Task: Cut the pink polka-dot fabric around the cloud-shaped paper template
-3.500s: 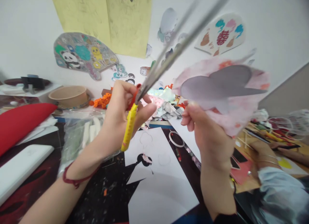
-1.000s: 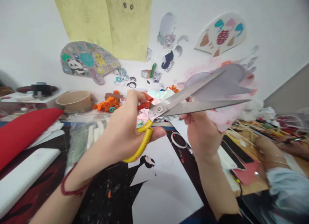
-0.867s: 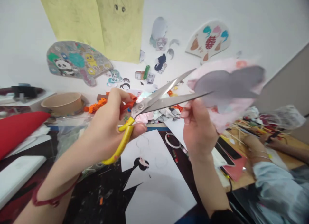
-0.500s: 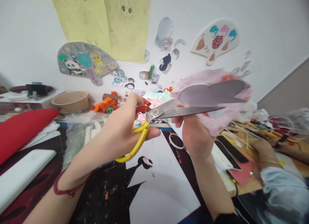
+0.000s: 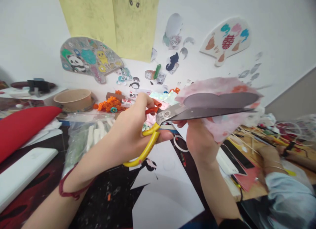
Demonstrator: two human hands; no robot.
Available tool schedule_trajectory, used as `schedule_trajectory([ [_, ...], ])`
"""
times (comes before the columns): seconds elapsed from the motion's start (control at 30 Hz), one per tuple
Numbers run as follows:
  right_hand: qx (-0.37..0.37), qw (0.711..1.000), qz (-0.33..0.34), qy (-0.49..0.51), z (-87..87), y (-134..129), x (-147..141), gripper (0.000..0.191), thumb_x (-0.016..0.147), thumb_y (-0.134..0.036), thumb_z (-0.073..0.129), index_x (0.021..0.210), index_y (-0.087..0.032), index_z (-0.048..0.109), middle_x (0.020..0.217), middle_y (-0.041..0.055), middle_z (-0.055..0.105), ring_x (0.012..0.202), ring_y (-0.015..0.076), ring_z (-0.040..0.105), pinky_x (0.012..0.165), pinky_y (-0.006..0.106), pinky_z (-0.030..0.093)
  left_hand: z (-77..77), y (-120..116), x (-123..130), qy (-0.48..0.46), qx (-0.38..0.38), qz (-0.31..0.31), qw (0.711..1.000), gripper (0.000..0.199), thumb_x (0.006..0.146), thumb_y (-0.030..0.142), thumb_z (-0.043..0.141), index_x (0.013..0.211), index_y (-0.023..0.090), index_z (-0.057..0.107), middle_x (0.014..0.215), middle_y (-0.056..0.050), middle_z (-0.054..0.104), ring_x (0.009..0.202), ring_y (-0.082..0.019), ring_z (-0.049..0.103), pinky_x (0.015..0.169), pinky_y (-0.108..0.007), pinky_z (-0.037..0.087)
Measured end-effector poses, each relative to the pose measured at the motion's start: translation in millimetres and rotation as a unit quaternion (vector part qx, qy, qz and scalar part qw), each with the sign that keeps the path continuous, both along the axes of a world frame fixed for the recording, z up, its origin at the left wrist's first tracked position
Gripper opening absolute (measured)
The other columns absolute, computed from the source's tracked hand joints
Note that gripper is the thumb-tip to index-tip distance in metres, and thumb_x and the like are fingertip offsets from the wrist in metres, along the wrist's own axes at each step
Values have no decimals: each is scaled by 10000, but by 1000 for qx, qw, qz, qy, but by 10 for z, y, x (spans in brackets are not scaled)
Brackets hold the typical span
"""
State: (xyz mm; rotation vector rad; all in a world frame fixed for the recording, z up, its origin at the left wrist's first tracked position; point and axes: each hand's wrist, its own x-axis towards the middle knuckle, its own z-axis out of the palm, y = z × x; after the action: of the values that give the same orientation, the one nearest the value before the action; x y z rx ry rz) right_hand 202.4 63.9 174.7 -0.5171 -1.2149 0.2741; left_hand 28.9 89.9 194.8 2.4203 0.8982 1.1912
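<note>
My left hand (image 5: 133,123) is wrapped round the handles of scissors (image 5: 166,114), one handle yellow and the other orange-red. The blades point right and lie nearly together along the lower edge of a dark grey paper piece (image 5: 219,100) with a wavy, rounded top. Behind that piece is a thin pink sheet (image 5: 217,126) with reddish patches. My right hand (image 5: 201,135) grips the paper piece and pink sheet from below, just under the blades. Its fingertips are partly hidden behind the paper and blades.
White paper (image 5: 168,196) with a cut edge lies on the black table. Left are a clear plastic bag (image 5: 77,140), a white box (image 5: 27,176) and a beige bowl (image 5: 72,100). Another person's sleeve (image 5: 288,196) and arm rest at right, near sticks and a phone-like slab (image 5: 238,153).
The scissor blades have come closer together on the grey paper. My left hand and the scissors have shifted slightly right, and the view has tilted a little.
</note>
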Motion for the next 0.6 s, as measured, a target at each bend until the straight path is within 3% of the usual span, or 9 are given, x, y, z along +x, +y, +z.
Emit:
schedule_trajectory([
  [0.2, 5, 999, 0, -37, 33, -34, 24, 251, 775, -150, 798, 956, -301, 714, 779, -28, 731, 610, 156, 669, 519, 261, 574, -34, 29, -12, 1, 11, -6, 1000, 447, 817, 536, 649, 1002, 219, 393, 942, -53, 598, 788, -205, 611, 651, -336, 480],
  [0.4, 18, 998, -49, -45, 38, -16, 29, 247, 814, -166, 758, 1008, -302, 687, 712, -30, 691, 751, 201, 730, 661, 303, 632, -48, 44, -29, 10, 15, -7, 1000, 497, 819, 587, 645, 1044, 213, 407, 987, -73, 631, 844, -232, 649, 690, -363, 516],
  [0.6, 17, 999, -28, -33, 19, 3, 35, 290, 784, -150, 775, 1005, -311, 679, 915, -13, 737, 720, 179, 713, 588, 280, 618, -50, 36, -17, 7, 18, -9, 1000, 486, 836, 556, 639, 1066, 203, 395, 1000, -74, 608, 817, -217, 629, 692, -363, 491],
])
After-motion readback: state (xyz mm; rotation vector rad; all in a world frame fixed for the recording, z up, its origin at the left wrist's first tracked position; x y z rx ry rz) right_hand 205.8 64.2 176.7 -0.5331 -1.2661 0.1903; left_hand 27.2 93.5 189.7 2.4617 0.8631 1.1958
